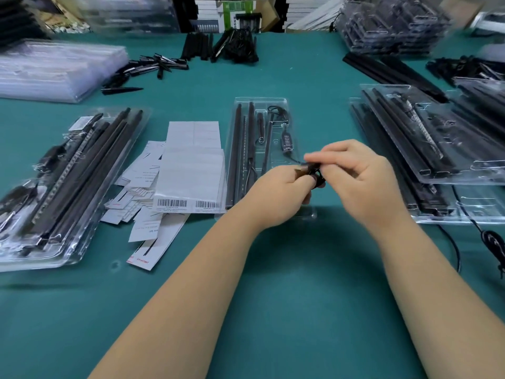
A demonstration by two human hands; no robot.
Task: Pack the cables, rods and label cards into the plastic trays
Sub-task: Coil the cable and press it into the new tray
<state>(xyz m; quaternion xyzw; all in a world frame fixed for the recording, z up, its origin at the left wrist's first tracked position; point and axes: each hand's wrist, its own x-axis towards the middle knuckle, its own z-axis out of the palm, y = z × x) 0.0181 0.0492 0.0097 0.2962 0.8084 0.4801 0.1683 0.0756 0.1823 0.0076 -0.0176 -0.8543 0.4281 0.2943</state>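
A clear plastic tray (284, 101) lies in the middle of the green table, holding black rods (237, 149) and a thin black cable with a small controller (286, 140). Over the tray's near right part, my left hand (276, 198) and my right hand (358, 173) both pinch the coiled end of that black cable (317, 177), with its plug between the fingertips. White label cards (191, 165) with barcodes lie in a loose pile just left of the tray.
Packed trays (62, 192) are stacked at the left and more trays (426, 149) at the right. Loose black rods (153, 65) and cable bundles (240, 47) lie at the back. A spare cable (492, 242) trails off the right stack. Empty trays (54, 67) sit far left.
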